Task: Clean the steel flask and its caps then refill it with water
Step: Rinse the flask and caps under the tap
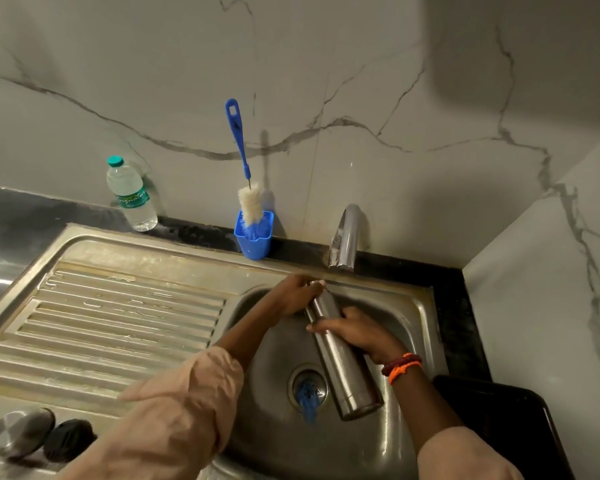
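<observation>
Holding the steel flask (340,355) tilted over the sink (420,306) basin, mouth end up toward the tap (345,237), base hanging just above the drain (307,384). Left hand (297,294) covers the mouth end, fingers curled round it. Right hand (357,332) wraps the flask's upper body. Can't tell if water is running.

Risks, as I read it:
- Wet steel plus a tilted hold: the flask could slip and its base hit the basin.
- Two caps (39,436) sit on the drainboard edge, well left of the drain; the left sleeve (184,403) passes near and could knock them off.
- Bottle brush (245,174) stands in its blue holder (255,237) left of the tap; a one-handed reach could tip the holder.
- Blue scrap in the drain could slow drainage.
</observation>
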